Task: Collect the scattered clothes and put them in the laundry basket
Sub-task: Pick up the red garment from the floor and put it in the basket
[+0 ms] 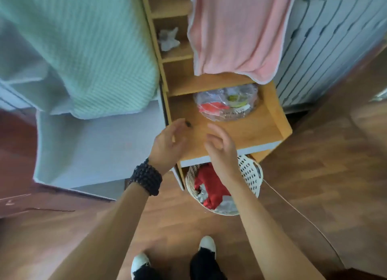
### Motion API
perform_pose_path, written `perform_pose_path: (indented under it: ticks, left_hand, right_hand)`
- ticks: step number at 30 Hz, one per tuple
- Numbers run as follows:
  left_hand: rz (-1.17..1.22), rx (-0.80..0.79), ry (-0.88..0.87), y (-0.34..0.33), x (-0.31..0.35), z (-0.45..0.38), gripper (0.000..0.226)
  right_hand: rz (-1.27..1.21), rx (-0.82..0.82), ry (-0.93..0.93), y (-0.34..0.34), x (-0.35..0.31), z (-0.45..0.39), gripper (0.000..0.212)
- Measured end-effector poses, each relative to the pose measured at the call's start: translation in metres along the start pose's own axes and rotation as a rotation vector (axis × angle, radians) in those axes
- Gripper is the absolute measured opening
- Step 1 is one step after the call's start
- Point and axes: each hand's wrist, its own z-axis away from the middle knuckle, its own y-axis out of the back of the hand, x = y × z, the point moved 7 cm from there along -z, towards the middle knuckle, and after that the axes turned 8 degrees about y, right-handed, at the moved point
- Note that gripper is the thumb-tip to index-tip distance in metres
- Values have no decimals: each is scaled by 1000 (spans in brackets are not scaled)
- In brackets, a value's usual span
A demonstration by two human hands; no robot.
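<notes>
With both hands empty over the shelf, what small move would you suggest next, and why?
Probably raise the right hand to the pink cloth draped over the wooden shelf unit and grasp it: both hands are empty, and the white perforated laundry basket sits just below.

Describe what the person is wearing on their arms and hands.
Both forearms are bare, with no sleeves in view. The left wrist carries a bracelet of dark round beads wrapped in several loops. The left hand and right hand have no gloves, and no rings or watch show.
</notes>
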Motion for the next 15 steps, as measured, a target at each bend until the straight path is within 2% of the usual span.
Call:
perform_pose_path:
  ticks: [7, 15]
  left_hand:
    - [162, 369, 6, 225, -41, 95, 48]
    - [136, 788, 127, 462, -161, 292, 46]
  right_hand:
    - [-102, -325, 220, -196, -137, 49, 46]
    - [-160, -729, 395, -464, -224, 206, 46]
